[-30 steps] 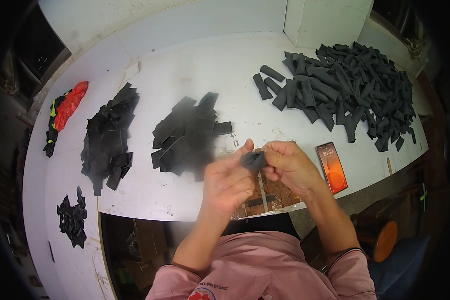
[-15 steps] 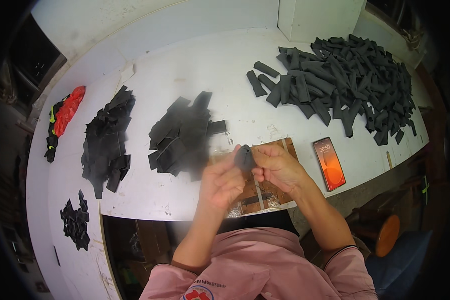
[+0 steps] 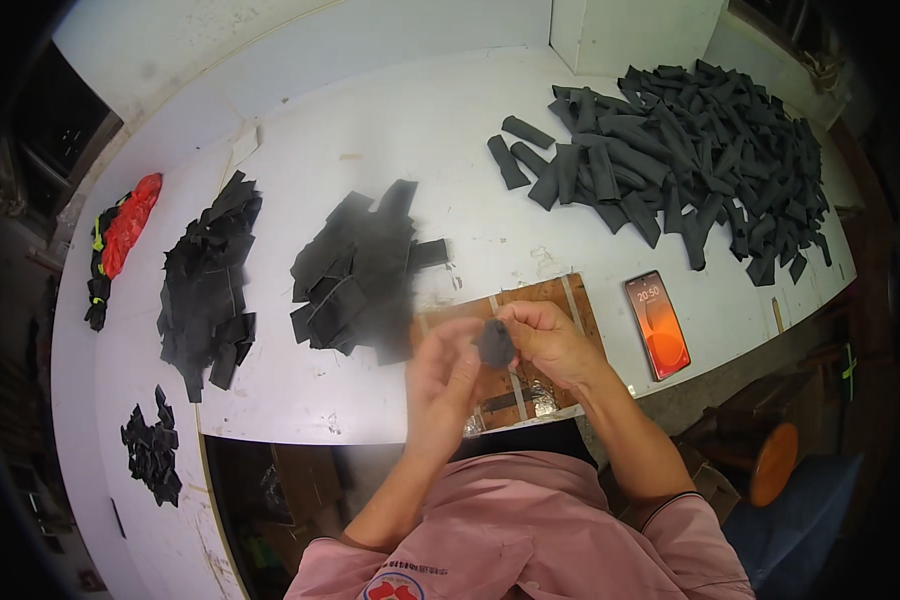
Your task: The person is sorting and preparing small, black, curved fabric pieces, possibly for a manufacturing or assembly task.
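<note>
A small dark grey fabric piece (image 3: 495,343) is held up between my hands, over the brown board at the table's front edge. It looks bunched or rounded, and its exact shape is hard to make out. My right hand (image 3: 558,345) pinches its upper right side between thumb and fingers. On the other side, my left hand (image 3: 440,375) has its thumb and fingers closed at the piece's left edge, slightly blurred. Just beyond the left hand lies a pile of flat black fabric pieces (image 3: 355,275).
Rolled dark grey fabric tubes (image 3: 670,160) heap at the far right. A phone (image 3: 657,325) lies right of the brown board (image 3: 570,300). Leftward are another black fabric pile (image 3: 208,290), a smaller pile (image 3: 152,450) and a red plastic bag (image 3: 132,225). A round wooden stool (image 3: 773,468) stands below.
The fabric piece has come slightly nearer to me and turned in my hands. My left hand's fingers have straightened somewhat and shifted; my right hand keeps its pinch.
</note>
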The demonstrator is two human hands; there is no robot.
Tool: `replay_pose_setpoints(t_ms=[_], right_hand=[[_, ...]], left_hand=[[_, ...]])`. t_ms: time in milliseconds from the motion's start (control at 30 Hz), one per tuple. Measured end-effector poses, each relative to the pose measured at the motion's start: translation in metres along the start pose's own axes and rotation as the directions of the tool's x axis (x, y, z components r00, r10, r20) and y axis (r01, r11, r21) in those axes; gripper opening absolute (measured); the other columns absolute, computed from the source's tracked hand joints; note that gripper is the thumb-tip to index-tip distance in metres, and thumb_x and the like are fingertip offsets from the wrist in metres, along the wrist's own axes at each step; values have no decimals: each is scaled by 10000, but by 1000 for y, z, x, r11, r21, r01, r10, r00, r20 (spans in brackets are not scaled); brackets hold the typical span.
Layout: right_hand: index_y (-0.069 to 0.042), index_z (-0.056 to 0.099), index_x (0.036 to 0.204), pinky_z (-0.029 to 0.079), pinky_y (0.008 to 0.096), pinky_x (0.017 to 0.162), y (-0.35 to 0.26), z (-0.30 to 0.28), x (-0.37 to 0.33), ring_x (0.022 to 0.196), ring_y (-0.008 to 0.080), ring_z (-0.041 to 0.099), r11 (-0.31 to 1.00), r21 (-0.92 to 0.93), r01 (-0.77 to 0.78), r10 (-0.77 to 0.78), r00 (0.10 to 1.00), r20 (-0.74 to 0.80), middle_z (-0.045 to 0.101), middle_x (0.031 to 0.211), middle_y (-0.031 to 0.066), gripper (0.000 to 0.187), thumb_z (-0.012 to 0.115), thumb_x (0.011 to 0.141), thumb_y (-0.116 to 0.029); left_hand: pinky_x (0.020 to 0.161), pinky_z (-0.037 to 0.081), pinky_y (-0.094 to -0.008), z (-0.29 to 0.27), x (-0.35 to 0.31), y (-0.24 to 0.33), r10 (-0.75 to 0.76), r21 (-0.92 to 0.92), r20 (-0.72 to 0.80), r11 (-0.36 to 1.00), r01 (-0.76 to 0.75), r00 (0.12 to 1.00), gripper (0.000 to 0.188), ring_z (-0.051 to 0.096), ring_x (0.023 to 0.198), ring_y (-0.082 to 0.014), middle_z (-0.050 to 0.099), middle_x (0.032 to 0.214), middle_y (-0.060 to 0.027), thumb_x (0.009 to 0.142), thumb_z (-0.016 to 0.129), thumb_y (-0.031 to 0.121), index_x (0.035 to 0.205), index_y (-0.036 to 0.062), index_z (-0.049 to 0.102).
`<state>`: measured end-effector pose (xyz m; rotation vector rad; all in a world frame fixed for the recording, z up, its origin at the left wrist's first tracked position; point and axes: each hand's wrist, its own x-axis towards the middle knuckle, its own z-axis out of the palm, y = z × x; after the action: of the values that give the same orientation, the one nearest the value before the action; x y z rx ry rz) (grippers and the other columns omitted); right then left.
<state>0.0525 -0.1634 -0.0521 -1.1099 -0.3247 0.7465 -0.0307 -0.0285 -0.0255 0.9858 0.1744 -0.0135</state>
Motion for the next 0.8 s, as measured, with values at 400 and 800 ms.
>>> replay_pose_setpoints(t_ms=[400,800], right_hand=[[-6,494,693,410,311,516,-70,39,-23,626,229,502,-141,-919,368,-464,796,389,482,650,81,276,631,706,-246],[-26,500,636,416,349,485,-8,8,-16,573,266,523,206,-862,463,-631,736,245,502,615,96,89,566,686,-58]], left_hand=[[818,397,-332,13,3,13,448,91,-101,893,-440,888,69,527,893,-206,579,923,-136,762,597,7,820,-18,570],[673,406,-211,31,24,37,209,364,265,882,-298,941,119,528,758,-122,587,846,-106,660,668,-31,760,-27,604]])
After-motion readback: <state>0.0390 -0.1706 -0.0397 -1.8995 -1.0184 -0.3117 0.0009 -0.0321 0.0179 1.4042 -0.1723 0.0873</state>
